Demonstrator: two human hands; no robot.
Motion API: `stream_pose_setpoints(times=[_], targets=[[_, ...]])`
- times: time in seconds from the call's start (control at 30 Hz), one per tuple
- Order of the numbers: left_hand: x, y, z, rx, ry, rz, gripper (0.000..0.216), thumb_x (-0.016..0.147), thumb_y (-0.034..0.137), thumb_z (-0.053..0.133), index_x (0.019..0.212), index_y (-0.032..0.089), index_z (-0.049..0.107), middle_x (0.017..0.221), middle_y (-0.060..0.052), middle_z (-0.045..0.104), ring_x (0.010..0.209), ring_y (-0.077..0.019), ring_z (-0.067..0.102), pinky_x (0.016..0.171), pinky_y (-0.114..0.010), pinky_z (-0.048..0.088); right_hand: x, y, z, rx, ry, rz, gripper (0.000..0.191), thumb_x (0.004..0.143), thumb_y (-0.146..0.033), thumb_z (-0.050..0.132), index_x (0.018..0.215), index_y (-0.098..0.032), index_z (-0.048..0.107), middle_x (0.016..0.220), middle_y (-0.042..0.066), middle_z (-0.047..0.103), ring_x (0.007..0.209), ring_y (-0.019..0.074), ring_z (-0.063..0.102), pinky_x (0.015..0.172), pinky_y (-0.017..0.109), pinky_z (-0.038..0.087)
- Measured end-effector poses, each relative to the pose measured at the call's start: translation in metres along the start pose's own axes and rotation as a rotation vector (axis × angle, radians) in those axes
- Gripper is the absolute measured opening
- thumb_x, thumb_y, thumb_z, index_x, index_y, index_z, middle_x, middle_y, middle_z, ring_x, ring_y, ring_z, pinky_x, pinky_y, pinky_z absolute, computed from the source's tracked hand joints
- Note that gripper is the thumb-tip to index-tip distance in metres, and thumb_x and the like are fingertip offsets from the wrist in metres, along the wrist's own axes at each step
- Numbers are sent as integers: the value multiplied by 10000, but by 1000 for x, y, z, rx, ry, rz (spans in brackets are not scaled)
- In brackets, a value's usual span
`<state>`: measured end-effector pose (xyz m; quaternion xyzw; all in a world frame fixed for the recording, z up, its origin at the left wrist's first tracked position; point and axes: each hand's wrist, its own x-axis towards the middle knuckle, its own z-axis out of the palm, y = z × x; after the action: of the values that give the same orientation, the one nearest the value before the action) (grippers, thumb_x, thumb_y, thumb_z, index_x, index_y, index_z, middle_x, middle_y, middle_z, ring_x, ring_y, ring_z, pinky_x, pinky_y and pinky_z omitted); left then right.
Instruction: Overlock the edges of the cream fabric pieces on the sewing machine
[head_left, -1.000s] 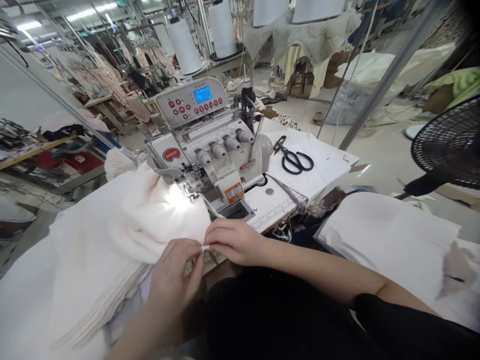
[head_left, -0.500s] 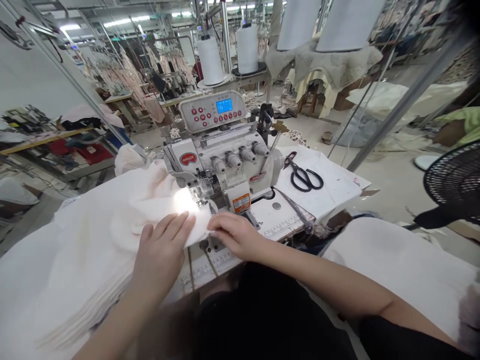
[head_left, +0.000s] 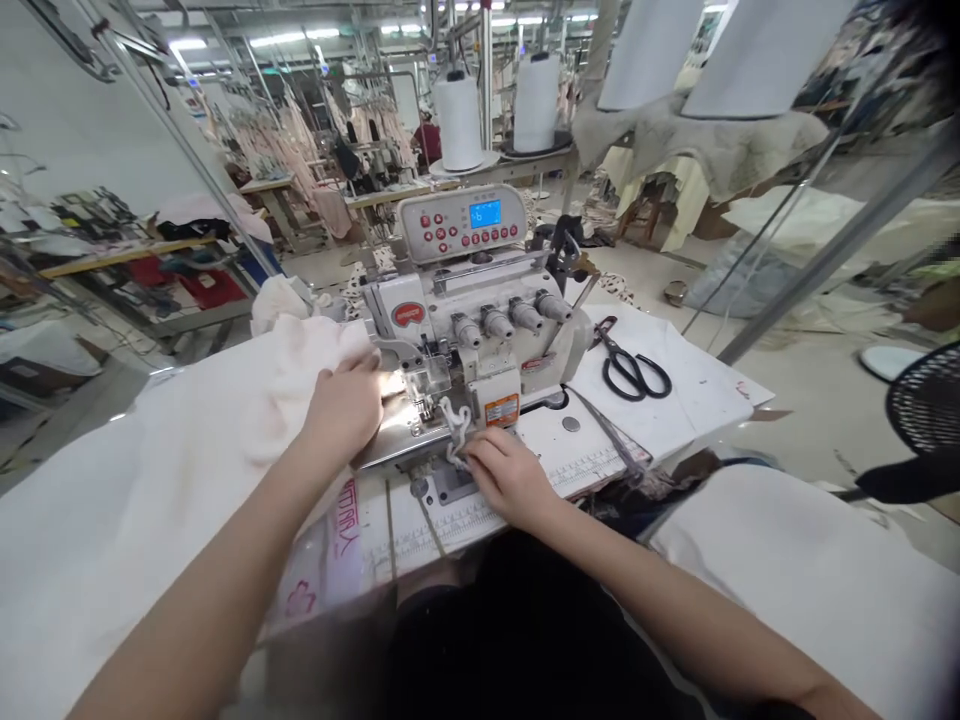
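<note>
My left hand [head_left: 346, 402] is closed on a bunched piece of white cloth [head_left: 292, 385], left of the needle area; its fingertips are blurred and partly hidden. In front of the overlock sewing machine [head_left: 480, 310], my right hand [head_left: 517, 478] pinches the lower end of a curled white strip [head_left: 456, 425]. That strip hangs beside the presser foot [head_left: 421, 405], where the machine's lamp lights bare metal plate.
Black-handled scissors [head_left: 636, 375] lie on a white sheet right of the machine. Thread cones [head_left: 459, 125] stand behind it. A black fan [head_left: 926, 410] is at far right, and more white cloth [head_left: 810, 540] lies at lower right.
My left hand has carried the cloth back and left, off the plate by the presser foot. The curled strip now shows at my right hand. The view has shifted slightly left.
</note>
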<state>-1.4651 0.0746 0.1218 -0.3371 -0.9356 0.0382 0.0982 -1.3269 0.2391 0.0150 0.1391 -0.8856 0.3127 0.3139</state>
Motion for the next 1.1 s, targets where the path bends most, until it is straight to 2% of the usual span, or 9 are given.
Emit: stream_pose_setpoints(times=[0.17, 0.27, 0.5, 0.7, 0.77, 0.83, 0.9, 1.03, 1.1], targets=[[48, -16, 15, -45, 20, -128, 226, 773, 108, 430, 864, 113, 636, 981, -159, 622, 1050, -328, 499, 786, -405, 426, -12, 15, 17, 42, -200, 231, 152, 867, -158, 430, 843, -135, 578, 845, 83, 557, 792, 182, 546, 721, 316, 454], [42, -17, 15, -88, 48, -145, 308, 786, 89, 419, 1017, 106, 622, 1097, -153, 602, 1130, -306, 472, 873, -400, 433, -11, 15, 14, 122, -207, 256, 180, 883, -194, 410, 843, -142, 578, 849, 79, 554, 797, 181, 544, 732, 323, 441], [-134, 6, 2, -250, 50, 100, 650, 730, -17, 320, 1338, 196, 409, 1411, -18, 374, 1316, -179, 305, 1099, -389, 296, -7, -3, -4, 788, -265, 534, 320, 853, -453, 478, 904, -162, 603, 846, 88, 591, 821, 199, 565, 757, 351, 456], [-226, 54, -27, -584, -296, 470, 552, 827, 148, 500, 1354, 252, 373, 1390, 0, 403, 1262, -140, 398, 1073, -258, 342, 10, -82, 1, 1247, -372, 671, 481, 723, -470, 665, 1064, -146, 565, 1001, 87, 621, 890, 198, 578, 805, 335, 462], [-231, 49, -40, -673, -96, 490, 575, 822, 265, 595, 1347, 286, 362, 1383, 7, 419, 1269, -129, 387, 1084, -227, 313, 9, -106, -9, 1179, -418, 592, 386, 785, -455, 606, 990, -129, 591, 881, 55, 621, 791, 156, 562, 727, 274, 452], [-233, 30, -43, -654, 301, 312, 666, 773, 374, 654, 1353, 317, 332, 1416, -10, 367, 1314, -180, 318, 1120, -331, 265, 5, -122, -33, 1090, -551, 443, 329, 821, -428, 569, 896, -111, 608, 767, 25, 582, 694, 114, 514, 626, 215, 413], [-235, 10, -32, -626, 464, 89, 837, 679, 495, 705, 1377, 286, 294, 1449, -70, 299, 1334, -268, 267, 1115, -469, 229, 2, -136, -64, 1050, -660, 308, 283, 833, -379, 565, 809, -99, 602, 697, 5, 531, 639, 87, 470, 567, 183, 377], [-244, 0, 29, -829, 15, -19, 592, 700, 585, 624, 1139, 189, 584, 1130, -89, 615, 1051, -295, 565, 910, -427, 488, 10, -161, -114, 1147, -463, 233, 207, 821, -288, 582, 731, -102, 566, 658, -16, 500, 591, 56, 460, 526, 148, 376], [-254, 8, 60, -891, -54, -45, 500, 759, 624, 506, 873, 167, 676, 881, -71, 683, 845, -277, 633, 749, -377, 555, 18, -171, -123, 1179, -325, 231, 130, 817, -241, 581, 807, -111, 583, 715, -19, 562, 616, 50, 505, 553, 140, 416]])
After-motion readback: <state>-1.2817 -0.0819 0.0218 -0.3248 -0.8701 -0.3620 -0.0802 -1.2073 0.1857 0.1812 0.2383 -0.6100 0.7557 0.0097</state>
